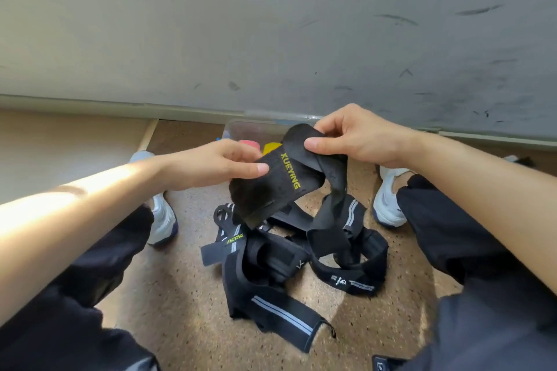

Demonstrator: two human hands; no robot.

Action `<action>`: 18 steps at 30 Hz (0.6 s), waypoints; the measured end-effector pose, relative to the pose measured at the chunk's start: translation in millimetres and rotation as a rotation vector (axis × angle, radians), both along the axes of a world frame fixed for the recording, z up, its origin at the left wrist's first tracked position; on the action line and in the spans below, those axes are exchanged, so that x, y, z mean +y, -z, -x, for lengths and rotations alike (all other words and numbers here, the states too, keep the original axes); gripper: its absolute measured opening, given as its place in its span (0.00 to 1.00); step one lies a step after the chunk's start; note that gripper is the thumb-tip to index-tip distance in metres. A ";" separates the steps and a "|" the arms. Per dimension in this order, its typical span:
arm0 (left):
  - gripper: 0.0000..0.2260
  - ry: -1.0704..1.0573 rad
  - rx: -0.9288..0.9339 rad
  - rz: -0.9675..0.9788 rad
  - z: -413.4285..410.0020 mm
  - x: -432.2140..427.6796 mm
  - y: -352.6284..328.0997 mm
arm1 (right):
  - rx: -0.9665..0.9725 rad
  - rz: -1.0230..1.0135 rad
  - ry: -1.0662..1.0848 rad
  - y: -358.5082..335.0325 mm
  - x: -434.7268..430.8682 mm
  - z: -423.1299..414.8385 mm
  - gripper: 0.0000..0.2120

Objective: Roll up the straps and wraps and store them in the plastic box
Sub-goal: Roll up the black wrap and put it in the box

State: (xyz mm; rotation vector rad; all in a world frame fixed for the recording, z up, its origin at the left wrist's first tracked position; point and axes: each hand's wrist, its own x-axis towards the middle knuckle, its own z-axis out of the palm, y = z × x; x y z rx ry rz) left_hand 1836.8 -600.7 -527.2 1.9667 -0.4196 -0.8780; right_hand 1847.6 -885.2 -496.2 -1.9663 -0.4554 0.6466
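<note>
Strap (283, 181) partly hides plastic box (238, 130); pile (289, 268) beneath.

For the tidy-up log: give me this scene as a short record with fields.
held item: black XUEYING strap, unrolled, tail hanging down
left hand: pinches the strap beside its lettering
right hand: pinches its upper fold
pile: more black straps loose on the floor
plastic box: by the wall, behind the hands; red item and yellow item inside
</note>
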 end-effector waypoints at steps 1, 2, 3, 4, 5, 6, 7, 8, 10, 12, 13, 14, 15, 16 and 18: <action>0.34 0.047 0.042 -0.042 -0.3 3.3 1.7 | -0.004 0.007 0.023 -1.0 -4.0 -1.4 0.11; 0.38 0.083 0.062 -0.069 -3.5 7.4 5.4 | -0.004 0.024 0.047 -1.9 -8.2 -3.0 0.10; 0.40 0.097 0.063 -0.084 -6.3 10.0 6.3 | -0.006 0.044 0.067 -2.4 -12.9 -5.3 0.09; 0.38 0.097 0.053 -0.086 -8.5 10.1 4.8 | -0.007 0.067 0.086 -3.0 -17.1 -7.5 0.09; 0.34 0.085 0.032 -0.079 -11.1 10.3 3.3 | -0.010 0.093 0.104 -3.3 -21.1 -10.0 0.09; 0.28 0.065 0.014 -0.059 -13.4 9.1 0.8 | -0.013 0.117 0.118 -3.0 -24.4 -12.2 0.10; 0.21 0.034 0.005 -0.034 -15.2 6.9 -3.1 | -0.011 0.135 0.130 -2.6 -27.2 -14.3 0.10; 0.17 0.016 -0.002 -0.005 -17.7 5.2 -6.4 | -0.006 0.145 0.141 -1.9 -29.4 -16.2 0.10; 0.10 -0.004 -0.014 0.043 -22.0 3.3 -13.1 | -0.006 0.157 0.165 -1.4 -32.3 -19.2 0.11; 0.05 -0.015 -0.018 0.077 -25.4 4.1 -17.5 | -0.019 0.173 0.185 -0.9 -35.9 -22.6 0.11; 0.04 -0.022 -0.020 0.090 -26.1 4.9 -19.8 | -0.019 0.177 0.191 -0.5 -37.9 -24.3 0.11; 0.05 -0.024 -0.022 0.102 -27.4 6.3 -19.5 | -0.015 0.179 0.193 0.3 -39.2 -25.7 0.11; 0.06 -0.036 -0.022 0.120 -27.1 6.6 -20.5 | -0.009 0.181 0.191 1.2 -39.9 -26.5 0.10; 0.07 -0.045 -0.020 0.143 -28.1 6.9 -18.8 | -0.004 0.183 0.189 2.2 -40.4 -27.0 0.10; 0.08 -0.084 -0.022 0.170 -29.6 6.4 -15.1 | -0.009 0.175 0.199 1.1 -40.5 -26.8 0.08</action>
